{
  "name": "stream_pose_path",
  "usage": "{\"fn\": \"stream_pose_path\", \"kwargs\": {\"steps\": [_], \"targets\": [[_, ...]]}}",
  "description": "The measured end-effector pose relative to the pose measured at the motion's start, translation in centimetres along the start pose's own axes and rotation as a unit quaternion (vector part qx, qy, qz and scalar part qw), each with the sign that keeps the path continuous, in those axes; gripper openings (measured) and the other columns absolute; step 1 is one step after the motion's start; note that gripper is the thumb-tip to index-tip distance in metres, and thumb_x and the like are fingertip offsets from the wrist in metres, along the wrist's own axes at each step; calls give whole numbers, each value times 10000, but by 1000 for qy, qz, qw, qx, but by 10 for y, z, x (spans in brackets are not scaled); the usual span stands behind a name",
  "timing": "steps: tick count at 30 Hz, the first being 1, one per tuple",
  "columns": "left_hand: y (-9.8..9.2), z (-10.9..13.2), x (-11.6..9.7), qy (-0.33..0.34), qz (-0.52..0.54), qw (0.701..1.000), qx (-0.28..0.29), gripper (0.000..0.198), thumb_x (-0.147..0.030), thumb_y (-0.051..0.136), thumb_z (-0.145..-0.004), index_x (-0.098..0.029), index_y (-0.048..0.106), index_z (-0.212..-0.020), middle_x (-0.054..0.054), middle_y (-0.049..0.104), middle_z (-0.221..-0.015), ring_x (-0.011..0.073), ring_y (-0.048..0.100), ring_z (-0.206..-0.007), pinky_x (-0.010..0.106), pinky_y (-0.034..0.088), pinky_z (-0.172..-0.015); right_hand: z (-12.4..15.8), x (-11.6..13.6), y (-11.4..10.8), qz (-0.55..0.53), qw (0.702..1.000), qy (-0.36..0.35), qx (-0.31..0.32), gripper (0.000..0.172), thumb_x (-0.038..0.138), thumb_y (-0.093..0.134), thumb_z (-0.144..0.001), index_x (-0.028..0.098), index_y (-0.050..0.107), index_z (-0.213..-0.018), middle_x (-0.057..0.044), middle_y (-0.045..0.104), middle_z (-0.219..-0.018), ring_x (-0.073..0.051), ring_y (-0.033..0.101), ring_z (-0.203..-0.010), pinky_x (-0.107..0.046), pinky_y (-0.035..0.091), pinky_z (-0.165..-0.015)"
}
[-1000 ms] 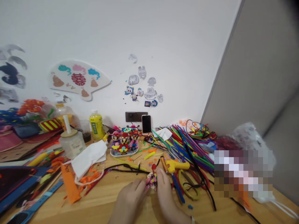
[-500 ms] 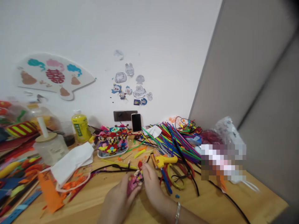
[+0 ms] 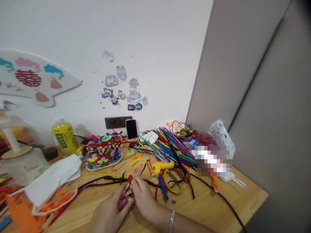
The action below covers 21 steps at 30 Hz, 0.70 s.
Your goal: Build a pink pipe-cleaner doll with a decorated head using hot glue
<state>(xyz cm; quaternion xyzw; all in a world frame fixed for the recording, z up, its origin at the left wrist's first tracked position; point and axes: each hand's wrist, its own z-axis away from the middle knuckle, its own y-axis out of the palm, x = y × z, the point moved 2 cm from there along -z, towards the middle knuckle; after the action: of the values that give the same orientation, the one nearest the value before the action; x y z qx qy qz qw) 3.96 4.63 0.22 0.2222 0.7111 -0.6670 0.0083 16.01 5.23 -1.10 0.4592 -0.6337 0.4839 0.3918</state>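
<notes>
My left hand [image 3: 109, 207] is wrapped round a small pink pipe-cleaner figure [image 3: 125, 196] with black and yellow bits, partly hidden by the fingers. Close against its upper side, my right hand [image 3: 143, 195] has its fingers pressed together on the figure, a shiny bracelet at the wrist. Between the fingertips a red round piece [image 3: 130, 178] sticks up; which fingers grip it I cannot make out. Behind the hands, several finished pipe-cleaner figures [image 3: 104, 152] stand on a white tray [image 3: 93, 167]. A yellow glue gun [image 3: 162, 166] lies right of the hands.
A heap of coloured pipe cleaners [image 3: 167, 145] spreads at the back. The phone [image 3: 132, 129] leans upright by the wall. On the left are a yellow drink bottle [image 3: 63, 136], a lidded jar [image 3: 26, 165] and white paper [image 3: 54, 178]. A black cord [image 3: 225, 202] crosses the right side.
The camera view has turned to the right, so everything sits further left in the picture. Both hands stay on the pink figure, with little visible change in their grip.
</notes>
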Motion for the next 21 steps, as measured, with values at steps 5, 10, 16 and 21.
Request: {"fn": "stream_pose_path", "kwargs": {"steps": [5,10,16,21], "targets": [[-1,0,-1,-1,-13,1000,16,481,-373,352,-819,-169,435,-1248,110,731,-897,264,678,-798,302,480,-639,-1,-2,2,-23,1000,1,11,243,294,334,-852,186,476,-688,26,445,-648,-117,417,-621,-211,353,-604],[-4,-1,-3,5,-17,1000,25,466,-334,307,-839,-150,439,-1246,133,723,-911,272,674,-811,320,477,-646,-2,-4,1,25,1000,3,15,270,298,328,-857,179,524,-714,1,514,-673,-132,467,-642,-222,360,-607],[-5,-2,-6,4,-22,999,35,454,-329,277,-850,-147,443,-1232,132,725,-891,273,676,-803,328,478,-643,-4,-3,-2,125,992,-10,0,299,302,336,-860,174,576,-733,-32,582,-660,-158,518,-624,-227,328,-548],[-5,-1,-7,4,-27,999,41,467,-332,258,-855,-121,442,-1229,143,728,-866,285,676,-797,339,479,-645,-5,-4,-1,122,992,-14,5,303,296,341,-863,172,584,-731,-31,601,-667,-146,523,-612,-215,327,-530]]}}
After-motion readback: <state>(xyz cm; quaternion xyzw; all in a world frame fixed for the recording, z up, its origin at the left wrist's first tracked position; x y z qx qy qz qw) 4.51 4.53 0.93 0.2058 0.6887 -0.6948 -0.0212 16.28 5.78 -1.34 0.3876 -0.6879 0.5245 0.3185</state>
